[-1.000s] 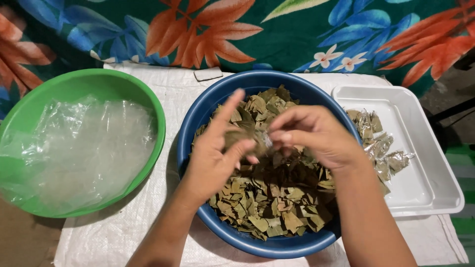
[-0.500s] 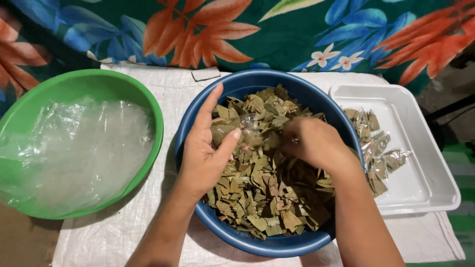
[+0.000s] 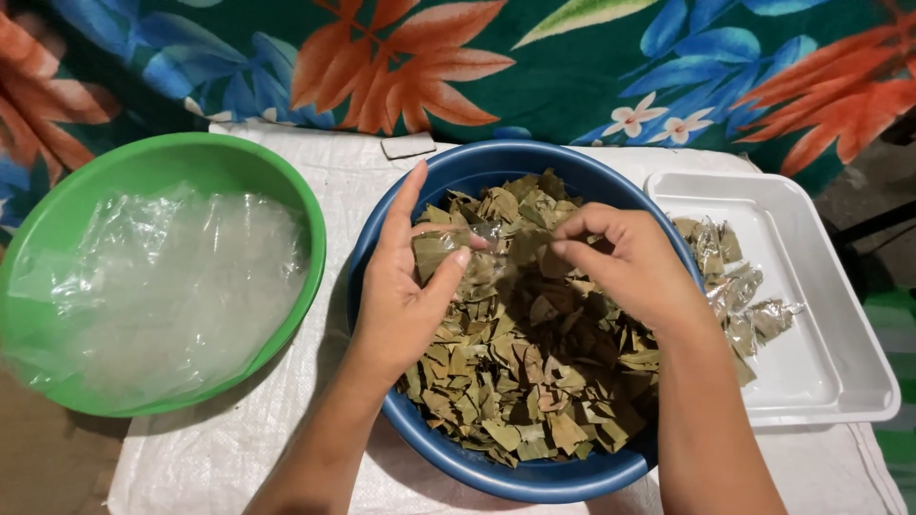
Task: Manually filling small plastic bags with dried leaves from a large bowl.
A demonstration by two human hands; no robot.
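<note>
Both hands lift off the leaves: left hand (image 3: 405, 286) pinches a small clear bag (image 3: 456, 250) above the blue basin (image 3: 534, 477), right hand (image 3: 625, 267), fingertips pinched together, just right of its mouth.

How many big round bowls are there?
2. A green bowl with clear plastic bags sits at left; a blue bowl of dried leaves sits in the middle.

White woven sheet (image 3: 343, 181) (two basins (image 3: 534, 482), tray (image 3: 821, 381))

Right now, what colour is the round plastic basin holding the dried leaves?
Blue: the round plastic basin holding dried leaves, clearest in the head view.
</note>
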